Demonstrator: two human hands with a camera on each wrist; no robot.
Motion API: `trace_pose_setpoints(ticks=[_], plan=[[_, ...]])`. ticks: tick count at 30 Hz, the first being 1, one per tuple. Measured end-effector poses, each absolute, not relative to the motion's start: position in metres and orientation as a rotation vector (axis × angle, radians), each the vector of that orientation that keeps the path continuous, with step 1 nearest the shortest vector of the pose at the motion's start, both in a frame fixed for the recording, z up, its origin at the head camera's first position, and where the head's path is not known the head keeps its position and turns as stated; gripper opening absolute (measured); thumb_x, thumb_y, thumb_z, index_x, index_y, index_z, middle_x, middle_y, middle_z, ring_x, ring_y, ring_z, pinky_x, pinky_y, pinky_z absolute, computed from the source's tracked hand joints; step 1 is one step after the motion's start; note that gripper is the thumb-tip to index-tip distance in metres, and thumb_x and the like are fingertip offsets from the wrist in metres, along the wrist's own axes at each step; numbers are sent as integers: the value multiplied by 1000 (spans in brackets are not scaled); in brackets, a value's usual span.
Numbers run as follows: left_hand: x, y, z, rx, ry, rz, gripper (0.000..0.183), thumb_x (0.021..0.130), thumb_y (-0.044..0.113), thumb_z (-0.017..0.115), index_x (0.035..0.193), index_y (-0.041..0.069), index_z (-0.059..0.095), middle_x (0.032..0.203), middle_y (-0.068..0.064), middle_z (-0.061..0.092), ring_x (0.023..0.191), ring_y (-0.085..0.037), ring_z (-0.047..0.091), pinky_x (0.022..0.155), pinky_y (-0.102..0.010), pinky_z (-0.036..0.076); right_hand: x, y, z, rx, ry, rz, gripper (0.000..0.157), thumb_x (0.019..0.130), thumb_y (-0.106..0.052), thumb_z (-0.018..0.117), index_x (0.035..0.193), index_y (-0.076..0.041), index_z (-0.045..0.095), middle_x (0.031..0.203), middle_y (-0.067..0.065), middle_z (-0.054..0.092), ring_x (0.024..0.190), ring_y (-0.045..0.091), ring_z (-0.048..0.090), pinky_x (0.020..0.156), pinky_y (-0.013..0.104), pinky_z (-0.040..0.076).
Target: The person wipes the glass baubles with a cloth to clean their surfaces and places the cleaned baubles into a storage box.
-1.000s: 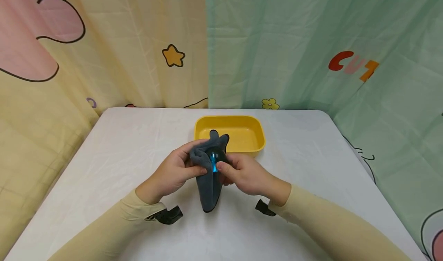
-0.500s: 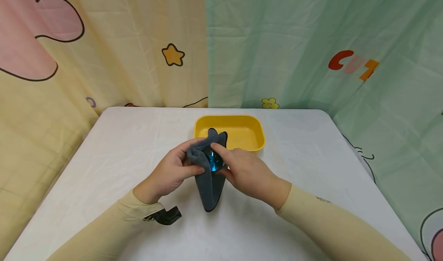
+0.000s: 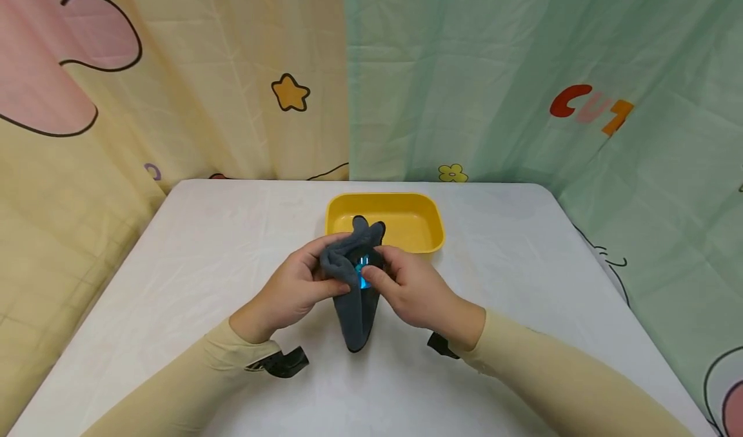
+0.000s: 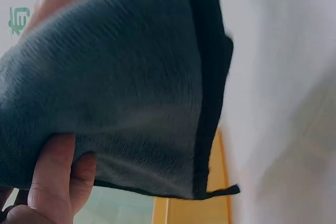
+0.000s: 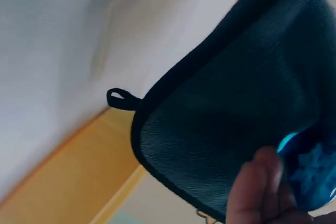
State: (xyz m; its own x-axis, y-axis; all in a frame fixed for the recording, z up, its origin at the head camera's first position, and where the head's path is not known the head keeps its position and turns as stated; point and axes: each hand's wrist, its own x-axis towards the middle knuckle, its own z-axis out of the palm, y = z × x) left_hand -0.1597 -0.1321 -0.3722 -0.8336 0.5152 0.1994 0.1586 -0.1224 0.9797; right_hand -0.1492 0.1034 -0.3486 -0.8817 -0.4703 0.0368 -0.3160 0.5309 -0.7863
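Observation:
A dark grey cloth (image 3: 352, 321) with black edging hangs folded over the middle of the table. My left hand (image 3: 290, 289) grips its left side, thumb in front and fingers behind. Within the fold sits a shiny blue ball (image 3: 362, 264), partly covered by the cloth. My right hand (image 3: 420, 289) pinches the ball from the right, with its thumb across the front. The right wrist view shows a snowflake-like pattern on the blue ball (image 5: 315, 177) and a small hanging loop (image 5: 122, 99) at a cloth corner. In the left wrist view the cloth (image 4: 131, 77) hides most of the left hand.
Just beyond the hands stands a yellow rectangular tray (image 3: 415, 227), its near left part hidden by the cloth. The white table (image 3: 232, 218) ends at a printed curtain (image 3: 453, 89) behind. Dark wrist mounts (image 3: 284, 363) stick out below the sleeves.
My right hand reached over the top of the ball half a second ago; it has turned back, its thumb again on the ball's front. The left hand keeps its grip on the cloth, shifting slightly right.

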Motion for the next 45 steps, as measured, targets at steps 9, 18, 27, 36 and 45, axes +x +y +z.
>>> trace_pose_setpoints(ticks=[9, 18, 27, 36, 45], plan=[[-163, -134, -371, 723, 1877, 2072, 73, 94, -5, 74, 158, -4, 38, 157, -32, 44, 123, -8, 67, 100, -26, 59, -148, 106, -344, -1033, 2895, -739, 77, 100, -22, 74, 161, -7, 30, 130, 10, 71, 104, 20, 71, 95, 36, 62], [-163, -133, -370, 719, 1856, 2051, 73, 94, 1, 76, 157, -1, 39, 156, -29, 46, 123, -9, 68, 101, -27, 59, -156, 116, -347, -1283, 3053, -522, 74, 94, -32, 81, 153, -4, 45, 103, 4, 75, 87, 17, 68, 80, 30, 61], [-162, -130, -368, 748, 1912, 2020, 74, 93, 0, 77, 157, 0, 41, 152, -30, 50, 119, -10, 69, 99, -25, 60, -155, 112, -348, -751, 2664, -1208, 35, 104, -29, 68, 128, -4, 64, 73, -2, 60, 63, 12, 52, 55, 23, 45], [-160, -130, -371, 738, 1903, 2050, 74, 93, -5, 75, 157, -2, 40, 154, -31, 48, 120, -9, 68, 99, -26, 60, -145, 108, -347, -913, 2802, -1050, 70, 104, -31, 69, 158, -3, 35, 114, 5, 76, 91, 15, 72, 75, 22, 60], [-160, -134, -370, 733, 1857, 2062, 73, 95, 1, 75, 157, -3, 38, 155, -32, 48, 121, -9, 69, 101, -27, 59, -147, 111, -341, -1135, 2963, -640, 75, 98, -26, 78, 159, -8, 37, 112, 6, 75, 94, 18, 70, 86, 33, 63]])
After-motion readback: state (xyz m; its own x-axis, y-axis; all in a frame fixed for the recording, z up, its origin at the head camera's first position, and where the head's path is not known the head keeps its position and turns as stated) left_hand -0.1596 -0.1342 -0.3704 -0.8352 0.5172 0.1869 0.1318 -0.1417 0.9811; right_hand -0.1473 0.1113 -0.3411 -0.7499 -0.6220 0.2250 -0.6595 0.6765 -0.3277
